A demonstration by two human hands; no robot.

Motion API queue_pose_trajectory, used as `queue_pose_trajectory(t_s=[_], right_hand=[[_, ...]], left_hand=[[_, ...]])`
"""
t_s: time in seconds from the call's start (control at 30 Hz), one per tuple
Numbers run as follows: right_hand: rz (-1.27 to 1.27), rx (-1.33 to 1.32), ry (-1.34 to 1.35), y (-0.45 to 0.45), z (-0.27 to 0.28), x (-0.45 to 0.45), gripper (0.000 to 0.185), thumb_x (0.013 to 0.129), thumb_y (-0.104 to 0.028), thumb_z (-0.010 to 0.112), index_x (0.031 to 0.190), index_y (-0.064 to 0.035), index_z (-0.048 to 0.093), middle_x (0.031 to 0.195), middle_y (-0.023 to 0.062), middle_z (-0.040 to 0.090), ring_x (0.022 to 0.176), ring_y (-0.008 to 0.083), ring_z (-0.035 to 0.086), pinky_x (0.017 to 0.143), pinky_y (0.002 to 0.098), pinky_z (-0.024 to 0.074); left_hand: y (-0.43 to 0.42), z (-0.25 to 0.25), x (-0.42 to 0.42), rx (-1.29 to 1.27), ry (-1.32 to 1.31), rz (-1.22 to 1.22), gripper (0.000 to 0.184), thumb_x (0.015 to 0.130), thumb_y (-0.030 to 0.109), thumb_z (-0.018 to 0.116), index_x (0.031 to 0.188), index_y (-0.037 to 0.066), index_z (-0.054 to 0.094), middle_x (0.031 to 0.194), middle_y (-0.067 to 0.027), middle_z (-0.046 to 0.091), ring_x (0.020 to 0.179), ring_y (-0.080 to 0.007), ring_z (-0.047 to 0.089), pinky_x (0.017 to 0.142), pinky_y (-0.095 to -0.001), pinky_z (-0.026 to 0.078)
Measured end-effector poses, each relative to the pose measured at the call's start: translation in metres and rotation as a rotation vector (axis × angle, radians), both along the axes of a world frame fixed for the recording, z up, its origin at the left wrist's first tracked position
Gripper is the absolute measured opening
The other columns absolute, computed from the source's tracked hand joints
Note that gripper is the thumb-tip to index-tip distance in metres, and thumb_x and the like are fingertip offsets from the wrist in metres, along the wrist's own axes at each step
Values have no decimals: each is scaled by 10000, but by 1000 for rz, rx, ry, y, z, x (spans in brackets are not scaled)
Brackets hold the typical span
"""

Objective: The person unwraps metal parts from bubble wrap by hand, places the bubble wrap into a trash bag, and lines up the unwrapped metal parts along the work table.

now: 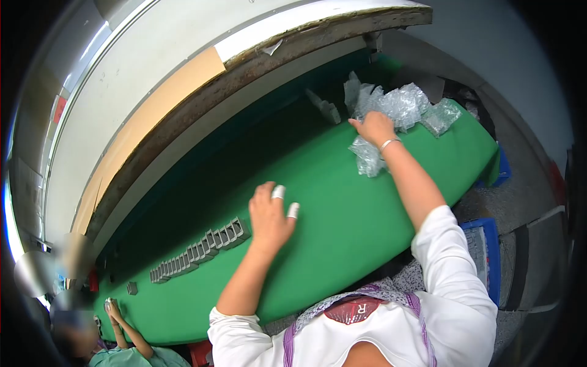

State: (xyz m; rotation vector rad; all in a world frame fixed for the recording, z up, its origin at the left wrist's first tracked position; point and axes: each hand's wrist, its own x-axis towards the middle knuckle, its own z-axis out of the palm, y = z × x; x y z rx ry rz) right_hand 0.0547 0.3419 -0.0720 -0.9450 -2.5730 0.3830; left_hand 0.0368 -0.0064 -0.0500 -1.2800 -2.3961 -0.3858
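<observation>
My left hand (272, 217) is over the green cloth with its fingers spread, holding nothing. White coverings sit on its thumb and one fingertip. Just left of it, a long row of small grey slotted pieces (199, 252) stands on the cloth. My right hand (376, 128) reaches to a pile of clear bubble wrap bags (403, 107) at the far right. Its thumb sticks out to the left, apart from the other fingers, which are partly hidden at the plastic. Another bubble wrap bag (368, 158) lies just below this hand.
A green cloth (342, 214) covers the long table. One grey piece (132, 288) stands apart at the left, near a co-worker's hands (113, 312). A shelf edge (244, 67) runs along the far side. A blue crate (489, 257) stands beside the table at right.
</observation>
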Motion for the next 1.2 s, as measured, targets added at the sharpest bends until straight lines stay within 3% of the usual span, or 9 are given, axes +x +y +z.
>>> queue_pose_trajectory(t_s=[0.17,0.27,0.33,0.47,0.57,0.77,0.87,0.97,1.2], right_hand=[[65,27,116,20,-20,-29,358,845,-353,580,815,-14,691,916,218,677,878,385,648,792,443,516],[464,-371,109,-14,-37,-9,380,818,-342,621,899,22,691,917,250,667,900,406,631,792,431,500],[641,-856,211,-42,-56,6,428,820,-377,650,994,12,684,928,225,673,825,316,655,782,385,495],[465,-372,-157,-96,4,45,507,754,-475,706,862,20,678,810,187,669,781,285,651,719,360,503],[665,-226,-257,-108,4,65,508,672,-486,764,819,-8,680,783,179,667,767,311,652,720,376,509],[749,-62,-33,-126,-15,60,162,778,-222,701,810,-64,687,706,156,622,669,275,629,633,399,479],[795,-398,-40,-123,-4,59,148,794,-186,683,790,-39,666,673,78,631,655,223,606,621,332,462],[894,-1072,112,-114,4,65,144,849,-149,675,785,-24,644,717,-15,603,650,50,508,590,216,396],[925,-1356,158,-110,14,75,117,845,-129,664,794,-29,634,720,-3,594,655,55,529,571,207,405]], left_hand=[[28,-39,25,117,-136,-132,410,760,183,695,1090,-13,554,1226,-205,490,1178,-380,451,970,-474,382],[14,-63,22,167,-288,-110,436,771,171,691,1130,-13,527,1219,-214,489,1155,-386,460,978,-467,386],[12,-74,15,240,-328,-68,494,781,187,686,1183,-22,489,1212,-215,482,1137,-392,456,970,-475,380],[12,-79,4,134,-273,13,525,777,232,707,1192,-30,518,1218,-173,505,1166,-332,454,1000,-436,338],[14,-80,5,160,-311,51,526,782,228,703,1211,-16,523,1221,-159,511,1183,-320,446,1006,-437,331],[26,-80,-4,268,-300,9,131,768,110,668,866,32,628,1014,-101,608,1002,-306,552,872,-419,421],[17,-57,-2,405,-317,-14,127,757,71,675,856,29,607,1002,-108,610,979,-309,564,849,-414,434],[4,-10,10,433,-60,-159,125,737,53,682,830,47,599,943,-97,586,915,-292,561,818,-397,429],[-1,17,22,485,-168,-261,121,757,44,675,861,23,615,898,-114,591,840,-283,581,755,-360,463]])
